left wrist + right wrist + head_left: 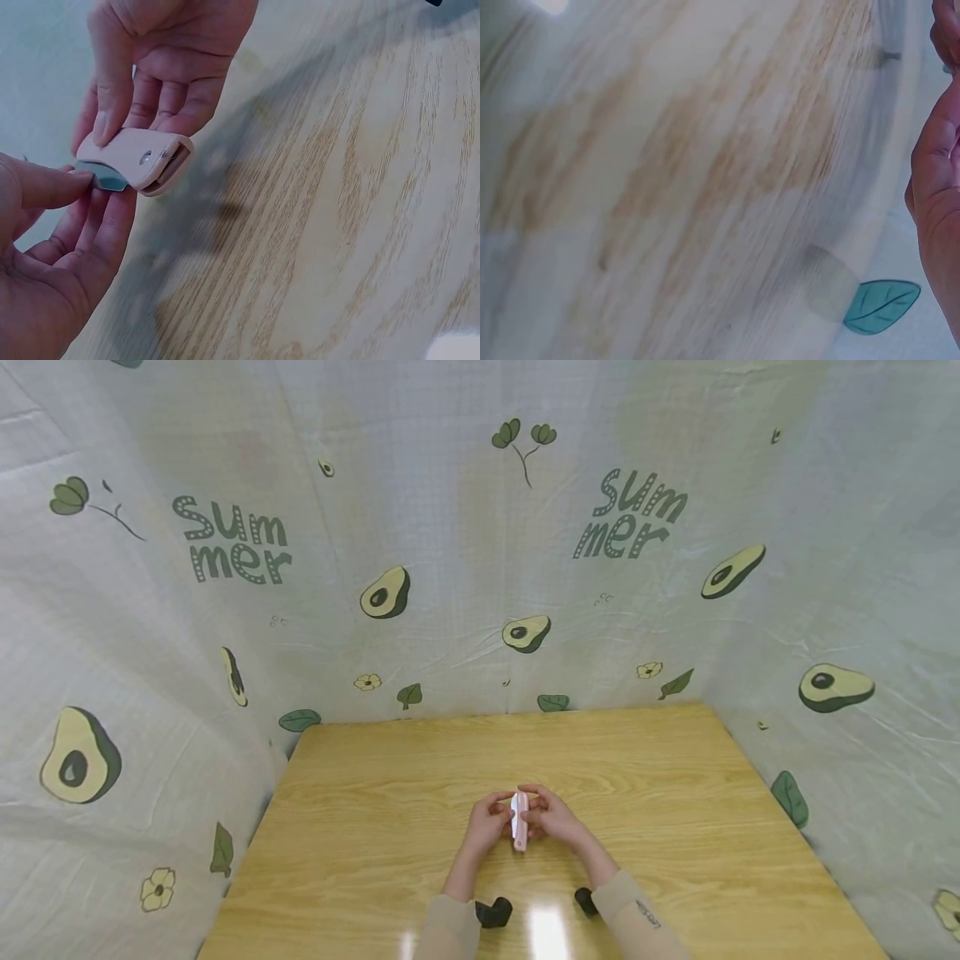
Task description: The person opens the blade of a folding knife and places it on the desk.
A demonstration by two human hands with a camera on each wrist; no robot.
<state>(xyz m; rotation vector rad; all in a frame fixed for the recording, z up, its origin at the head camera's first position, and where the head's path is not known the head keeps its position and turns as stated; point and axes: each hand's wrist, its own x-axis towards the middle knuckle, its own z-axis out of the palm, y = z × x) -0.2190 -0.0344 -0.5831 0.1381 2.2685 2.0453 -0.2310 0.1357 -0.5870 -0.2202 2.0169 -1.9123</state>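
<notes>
A pink folding knife (521,837) is held between both hands above the table, its blade partly out of the handle. My left hand (486,822) pinches the blade (110,178) between thumb and fingers, seen at the lower left of the left wrist view. From the other side my right hand (555,820) grips the pink handle (133,150), thumb on top and fingers beneath. The handle's slotted end, with a small metal rivet, faces the left wrist camera. In the right wrist view only part of the right hand (937,165) shows, and the knife is out of sight.
The wooden table (375,793) spreads around the hands. A pale cloth (450,527) printed with avocados and leaves hangs at the back and both sides. Black wrist-worn devices (494,912) sit by the sleeves.
</notes>
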